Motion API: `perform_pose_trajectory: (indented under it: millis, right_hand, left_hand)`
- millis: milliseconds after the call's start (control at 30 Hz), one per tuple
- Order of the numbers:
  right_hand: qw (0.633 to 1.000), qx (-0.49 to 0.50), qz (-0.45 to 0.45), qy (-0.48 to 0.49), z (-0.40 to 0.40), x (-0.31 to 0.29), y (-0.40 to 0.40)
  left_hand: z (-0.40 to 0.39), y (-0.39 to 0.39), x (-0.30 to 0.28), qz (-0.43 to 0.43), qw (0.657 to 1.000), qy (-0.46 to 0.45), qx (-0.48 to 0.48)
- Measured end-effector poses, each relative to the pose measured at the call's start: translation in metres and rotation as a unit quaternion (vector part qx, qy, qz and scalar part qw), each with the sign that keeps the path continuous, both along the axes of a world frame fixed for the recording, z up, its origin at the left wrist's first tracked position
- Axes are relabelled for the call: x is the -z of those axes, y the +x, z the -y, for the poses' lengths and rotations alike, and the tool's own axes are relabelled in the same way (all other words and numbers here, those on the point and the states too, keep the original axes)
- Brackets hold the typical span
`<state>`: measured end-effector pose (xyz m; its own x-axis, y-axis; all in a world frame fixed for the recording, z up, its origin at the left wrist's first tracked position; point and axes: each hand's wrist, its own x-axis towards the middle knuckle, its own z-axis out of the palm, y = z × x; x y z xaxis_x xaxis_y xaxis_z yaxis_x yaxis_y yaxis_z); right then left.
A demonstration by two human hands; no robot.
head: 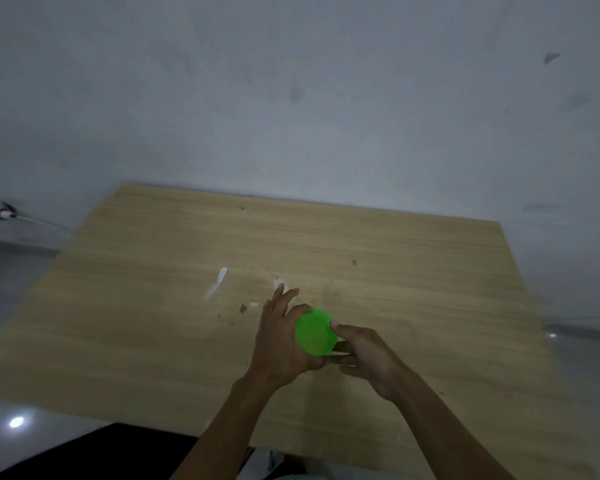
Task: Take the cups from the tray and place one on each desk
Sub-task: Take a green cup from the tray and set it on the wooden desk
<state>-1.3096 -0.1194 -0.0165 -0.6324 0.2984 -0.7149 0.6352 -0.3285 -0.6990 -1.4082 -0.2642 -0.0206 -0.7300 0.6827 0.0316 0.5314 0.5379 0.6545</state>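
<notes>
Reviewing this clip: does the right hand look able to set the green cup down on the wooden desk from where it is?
Probably yes. The right hand and left hand both hold the green cup over the wooden desk, and the desk surface around them is bare apart from small white scraps farther off to the left.

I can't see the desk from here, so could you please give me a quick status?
Both hands, left hand and right hand, on the green cup, over the wooden desk. Nothing in the way.
</notes>
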Motion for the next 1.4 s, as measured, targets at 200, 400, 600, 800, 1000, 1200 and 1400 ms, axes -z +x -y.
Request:
perform_pose_trajectory:
  millis: [200,400,600,800,1000,1200,1400]
  right_hand:
    - [0.999,0.026,0.022,0.014,0.001,0.009,-0.010]
    - [0.998,0.043,0.035,0.011,0.002,0.010,-0.017]
    - [0.997,0.059,0.045,0.014,0.009,0.013,-0.018]
    - [0.996,0.073,0.042,0.014,0.013,0.009,-0.017]
    - [0.996,0.081,0.042,0.015,0.017,0.004,-0.013]
    - [0.994,0.098,0.037,0.024,0.021,-0.001,-0.002]
    - [0.989,0.130,0.020,0.065,0.017,-0.010,0.025]
  left_hand:
    - [-0.005,-0.016,0.022,0.046,0.999,-0.012,0.011]
    - [-0.009,-0.027,0.037,0.061,0.998,-0.016,0.023]
    - [-0.008,-0.032,0.050,0.080,0.996,-0.012,0.028]
    - [-0.008,-0.033,0.057,0.091,0.995,0.002,0.041]
    - [-0.006,-0.031,0.056,0.117,0.992,-0.014,0.040]
    - [-0.005,-0.032,0.051,0.134,0.988,-0.048,0.055]
    - [-0.002,-0.019,0.036,0.080,0.995,-0.017,0.061]
